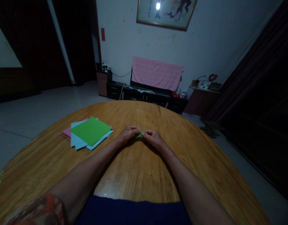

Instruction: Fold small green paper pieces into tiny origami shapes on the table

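Here, left hand (128, 134), right hand (154, 139) clamped on tiny pointed green paper (139, 135).

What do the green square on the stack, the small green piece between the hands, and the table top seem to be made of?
The green square looks like thin coloured paper: matte, flat, with crisp edges. The small green piece, pinched by the left hand and right hand, is probably the same paper, though mostly hidden. The table top looks like varnished wood, showing grain and a soft sheen; it could be veneer.
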Demonstrator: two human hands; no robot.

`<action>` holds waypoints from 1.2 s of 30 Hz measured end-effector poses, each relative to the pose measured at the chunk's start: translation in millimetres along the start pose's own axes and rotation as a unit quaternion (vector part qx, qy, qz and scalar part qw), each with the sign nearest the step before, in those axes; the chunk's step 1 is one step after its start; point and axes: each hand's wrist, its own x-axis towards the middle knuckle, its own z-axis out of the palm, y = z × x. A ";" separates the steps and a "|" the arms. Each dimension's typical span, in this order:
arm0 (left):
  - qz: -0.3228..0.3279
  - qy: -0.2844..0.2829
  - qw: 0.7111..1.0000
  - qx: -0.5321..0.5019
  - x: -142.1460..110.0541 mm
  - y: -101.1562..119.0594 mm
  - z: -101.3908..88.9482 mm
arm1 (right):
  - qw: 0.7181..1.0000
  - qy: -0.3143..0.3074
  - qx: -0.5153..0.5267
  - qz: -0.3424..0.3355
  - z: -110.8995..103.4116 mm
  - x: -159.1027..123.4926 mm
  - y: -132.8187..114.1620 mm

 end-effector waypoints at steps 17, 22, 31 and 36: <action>-0.005 0.040 0.998 -0.043 -3.3 5.8 9.7 | 0.999 0.004 -0.003 0.042 4.0 -3.0 -8.6; -0.005 0.039 0.998 -0.042 -5.9 12.3 11.9 | 0.999 0.011 -0.017 0.032 7.3 -1.9 -8.9; -0.008 0.045 0.995 -0.085 -7.4 13.4 15.0 | 1.000 0.002 -0.030 0.003 10.6 -5.3 -10.5; -0.006 0.049 0.994 -0.094 -6.0 11.6 14.5 | 0.999 -0.001 -0.042 -0.007 11.7 -2.8 -6.5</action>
